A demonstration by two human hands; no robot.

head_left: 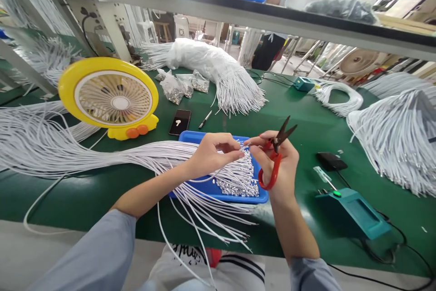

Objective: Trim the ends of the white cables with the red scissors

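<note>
A thin, smooth white cable is pinched near its end between the thumb and fingers of the left hand, above the shallow blue plastic tray. Red-handled scissors with dark metal blades are held in the right hand, above the tray's right edge; the pointed blades are parted in a V and turned away from the cable. The right fingertips are brought close to the cable's end, but whether it is touched by them cannot be told.

Across the tray a loose, stringy sheaf of white cables is spread, and shiny, small silvery metal pieces are heaped beneath their ends. Beyond the tray, a flat black phone, a slim pen and crinkled clear plastic bags are laid on the glossy green bench. A round yellow plastic fan is stood to the tray's far left, and a boxy teal device is set to its right
</note>
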